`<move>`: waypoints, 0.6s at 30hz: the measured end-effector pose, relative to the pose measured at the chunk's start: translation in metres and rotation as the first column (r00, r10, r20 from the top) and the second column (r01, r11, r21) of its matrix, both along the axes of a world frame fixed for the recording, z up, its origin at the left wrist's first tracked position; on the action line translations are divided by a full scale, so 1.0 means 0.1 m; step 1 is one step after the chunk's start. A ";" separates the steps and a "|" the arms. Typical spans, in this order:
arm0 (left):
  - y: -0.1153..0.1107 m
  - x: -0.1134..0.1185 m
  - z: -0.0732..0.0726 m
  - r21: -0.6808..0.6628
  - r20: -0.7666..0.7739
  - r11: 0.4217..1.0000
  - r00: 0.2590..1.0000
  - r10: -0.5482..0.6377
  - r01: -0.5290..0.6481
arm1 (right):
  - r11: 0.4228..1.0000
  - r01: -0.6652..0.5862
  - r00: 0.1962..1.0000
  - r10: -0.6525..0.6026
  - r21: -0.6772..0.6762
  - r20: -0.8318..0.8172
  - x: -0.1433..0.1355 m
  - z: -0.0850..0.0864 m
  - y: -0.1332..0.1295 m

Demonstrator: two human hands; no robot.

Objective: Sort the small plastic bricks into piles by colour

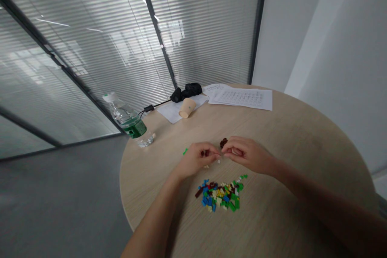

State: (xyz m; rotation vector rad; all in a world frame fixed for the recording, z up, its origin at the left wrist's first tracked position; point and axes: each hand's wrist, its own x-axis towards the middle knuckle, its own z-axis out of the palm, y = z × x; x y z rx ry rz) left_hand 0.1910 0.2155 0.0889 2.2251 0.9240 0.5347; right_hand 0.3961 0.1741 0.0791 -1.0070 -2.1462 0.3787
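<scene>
Over the middle of the round table, my left hand (198, 157) and my right hand (246, 153) meet almost fingertip to fingertip. Both are closed in a pinch; whatever lies between the fingers is too small to make out. Dark brown shows through the gap under my left fingers, held or behind them, I cannot tell. A brown brick cluster (223, 142) rests just beyond my right fingertips. Below the hands lies a small white brick (219, 161), and a green piece (185, 151) peeks out left of my left hand. Nearer me spreads a pile of small coloured building bricks (222, 195).
On the wooden table (290, 129), a plastic water bottle (130, 123) with a green label stands at the left edge. A paper cup (187, 108) lies on its side at the back, near a black bundle (189, 90) with a cable and printed sheets (242, 97).
</scene>
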 end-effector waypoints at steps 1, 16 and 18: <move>0.03 -0.06 0.03 0.111 -0.069 0.993 0.996 0.052 -0.044 | 1.000 0.000 1.000 0.000 -0.017 0.023 0.02 0.01 0.01; 0.24 -0.45 0.07 0.360 -0.518 0.901 0.750 0.410 -0.244 | 0.746 -0.074 0.935 0.282 -0.662 0.213 0.30 -0.04 0.04; 0.25 -0.46 0.07 0.355 -0.528 0.903 0.745 0.407 -0.241 | 0.725 -0.069 0.935 0.287 -0.685 0.210 0.32 -0.04 0.04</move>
